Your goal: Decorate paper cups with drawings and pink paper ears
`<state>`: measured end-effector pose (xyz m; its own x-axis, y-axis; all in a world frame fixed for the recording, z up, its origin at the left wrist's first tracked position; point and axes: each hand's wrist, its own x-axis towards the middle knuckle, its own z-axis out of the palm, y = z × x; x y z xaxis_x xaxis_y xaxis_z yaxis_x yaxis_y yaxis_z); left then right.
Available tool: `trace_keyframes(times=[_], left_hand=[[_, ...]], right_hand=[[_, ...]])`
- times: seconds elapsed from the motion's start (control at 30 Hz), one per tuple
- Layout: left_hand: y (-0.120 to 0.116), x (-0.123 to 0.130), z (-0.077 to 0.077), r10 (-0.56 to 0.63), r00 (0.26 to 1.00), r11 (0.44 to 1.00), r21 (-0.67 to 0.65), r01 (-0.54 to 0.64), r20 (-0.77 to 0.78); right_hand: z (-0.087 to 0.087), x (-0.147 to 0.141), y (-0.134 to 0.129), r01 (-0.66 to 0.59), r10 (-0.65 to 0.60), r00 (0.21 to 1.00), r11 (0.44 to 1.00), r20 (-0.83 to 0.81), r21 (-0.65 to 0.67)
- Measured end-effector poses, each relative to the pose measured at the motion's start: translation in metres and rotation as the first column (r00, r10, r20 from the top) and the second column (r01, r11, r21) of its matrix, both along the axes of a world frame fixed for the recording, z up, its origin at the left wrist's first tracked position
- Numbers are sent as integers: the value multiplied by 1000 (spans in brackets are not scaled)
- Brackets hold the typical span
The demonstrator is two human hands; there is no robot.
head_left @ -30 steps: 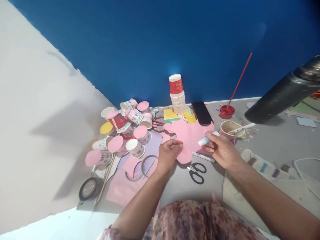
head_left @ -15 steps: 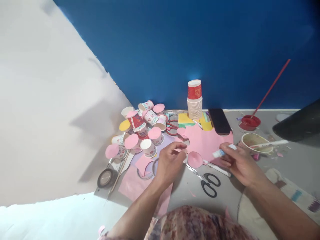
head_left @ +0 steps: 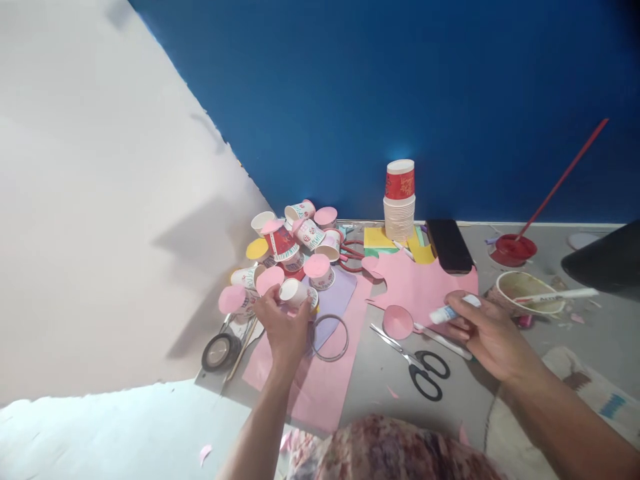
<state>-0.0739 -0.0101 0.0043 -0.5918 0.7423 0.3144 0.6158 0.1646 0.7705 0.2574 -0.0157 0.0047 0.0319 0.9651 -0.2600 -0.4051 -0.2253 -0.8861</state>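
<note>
My left hand [head_left: 284,327] has its thumb and fingers around the white-bottomed paper cup [head_left: 294,292], which stands upside down at the near edge of the cup cluster. In my right hand [head_left: 483,327] is a small white and blue glue tube [head_left: 453,309], held over the large cut pink sheet [head_left: 425,287]. Between the hands lie a pink paper disc [head_left: 398,322] and black-handled scissors [head_left: 424,375]. A grey ring [head_left: 330,338] rests on pink and lilac paper, just right of my left hand.
A tall cup stack [head_left: 399,203] stands by the blue wall, beside a black phone [head_left: 451,245]. Rightward are a red paint pot [head_left: 513,250] with a brush, a bowl [head_left: 530,292] and a dark cylinder [head_left: 605,257]. A tape roll [head_left: 218,352] lies at the left edge.
My left hand has moved left from beside the pink disc to the white-bottomed cup and taken hold of it. My right hand still holds the tube. The view has shifted slightly.
</note>
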Motion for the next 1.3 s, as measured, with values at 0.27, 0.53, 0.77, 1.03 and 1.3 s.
trace_keyframes(times=[0.27,0.53,0.77,1.03,1.3], left_hand=[[-1,9,-15,-99,993,992,81,93,68],[8,6,-13,-110,986,993,-24,114,128],[-3,14,0,-150,979,984,-80,162,137],[-23,51,32,-585,765,765,-129,631,271],[-13,84,36,-718,463,445,-169,880,519]], right_hand=[[5,-2,0,-1,1,1000,994,-1,-110],[7,-2,0,-2,2,1000,994,0,-108],[6,-3,0,39,-37,998,999,56,-25],[0,-4,-8,90,-98,983,994,155,59],[14,-5,-24,-24,-71,947,957,312,290]])
